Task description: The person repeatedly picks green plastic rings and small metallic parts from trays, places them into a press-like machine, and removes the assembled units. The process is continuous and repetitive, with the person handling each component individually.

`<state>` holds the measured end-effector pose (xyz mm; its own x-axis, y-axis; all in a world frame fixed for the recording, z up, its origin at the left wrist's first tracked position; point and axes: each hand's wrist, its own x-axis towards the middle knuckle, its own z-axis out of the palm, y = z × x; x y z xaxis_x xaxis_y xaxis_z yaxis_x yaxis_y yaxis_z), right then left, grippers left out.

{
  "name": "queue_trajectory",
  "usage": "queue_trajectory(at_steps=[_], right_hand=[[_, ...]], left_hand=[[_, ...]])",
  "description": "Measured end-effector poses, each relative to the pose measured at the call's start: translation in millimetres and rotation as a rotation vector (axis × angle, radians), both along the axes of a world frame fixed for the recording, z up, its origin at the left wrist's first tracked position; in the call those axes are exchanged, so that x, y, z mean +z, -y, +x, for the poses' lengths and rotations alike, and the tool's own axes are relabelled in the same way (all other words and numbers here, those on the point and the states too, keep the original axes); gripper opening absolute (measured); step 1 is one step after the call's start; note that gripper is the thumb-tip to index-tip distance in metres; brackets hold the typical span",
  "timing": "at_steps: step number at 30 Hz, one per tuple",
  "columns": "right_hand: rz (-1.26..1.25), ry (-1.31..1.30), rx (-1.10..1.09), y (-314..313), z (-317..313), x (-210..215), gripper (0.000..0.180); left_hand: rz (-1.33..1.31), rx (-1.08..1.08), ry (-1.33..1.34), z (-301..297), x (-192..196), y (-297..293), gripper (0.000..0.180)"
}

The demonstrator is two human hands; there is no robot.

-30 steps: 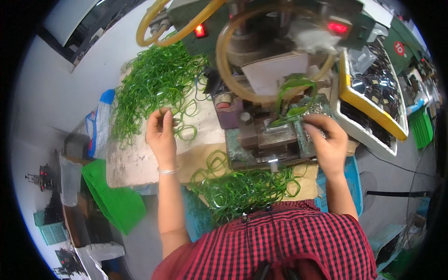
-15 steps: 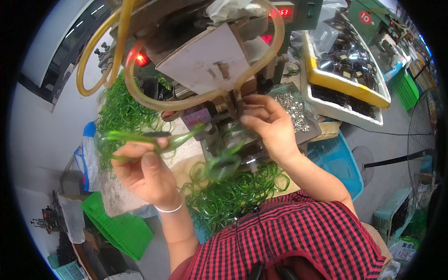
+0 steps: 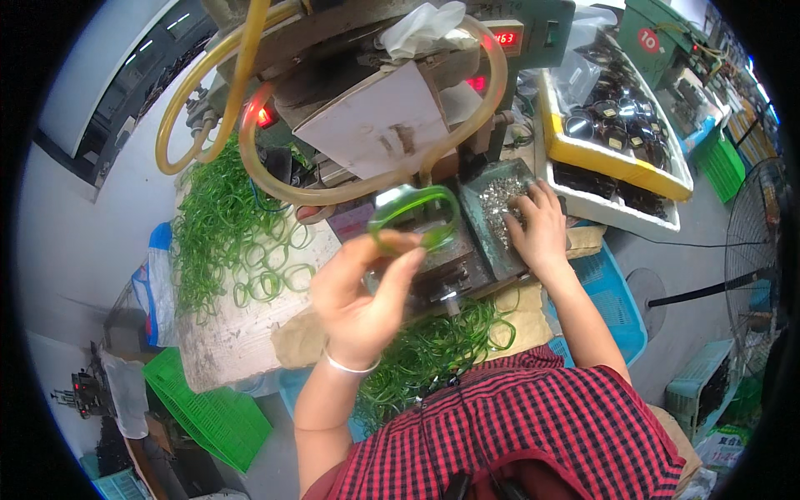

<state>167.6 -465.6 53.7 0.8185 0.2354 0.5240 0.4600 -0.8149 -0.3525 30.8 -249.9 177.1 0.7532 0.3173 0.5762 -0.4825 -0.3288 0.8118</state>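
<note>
My left hand (image 3: 358, 296) is closed, with thumb and fingers pinching a green see-through eyeglass frame (image 3: 451, 198). The frame is blurred and held up in front of the machine (image 3: 433, 279). My right hand (image 3: 543, 237) reaches to a dark metal tray (image 3: 493, 257) of small silvery metal parts (image 3: 500, 193). Its fingers are apart over the parts, and no part shows clearly between them. Below my left hand, near my lap, lies a pile of green eyeglass frames (image 3: 450, 346). Another heap of green frames (image 3: 212, 225) covers the far left of the worktable (image 3: 225, 354).
Yellowish hoses (image 3: 312, 197) loop in front of the machine. White foam boxes (image 3: 621, 204) holding dark lenses or glasses stand at the right. Near them are a blue basket (image 3: 612, 292) and a standing fan (image 3: 754, 250). A green crate (image 3: 208, 412) lies at lower left.
My left hand has moved right with a green eyeglass frame, in front of the machine. My right hand has left the machine's hose end for the parts tray. A blurred green frame above the near pile is gone.
</note>
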Motion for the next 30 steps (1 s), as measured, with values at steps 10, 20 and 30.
queue_trajectory(at_steps=[10, 20, 30], right_hand=[[0.118, -0.052, 0.002, -2, 9, -13, 0.028], [0.051, 0.037, 0.027, -11, 10, -6, 0.015], [0.112, 0.151, 0.113, -11, 10, -2, 0.006]], left_hand=[[0.116, -0.005, -0.094, 18, 7, 5, 0.009], [0.135, 0.093, -0.035, -5, -20, 13, 0.026], [0.618, 0.851, -0.225, -68, -32, -177, 0.017]])
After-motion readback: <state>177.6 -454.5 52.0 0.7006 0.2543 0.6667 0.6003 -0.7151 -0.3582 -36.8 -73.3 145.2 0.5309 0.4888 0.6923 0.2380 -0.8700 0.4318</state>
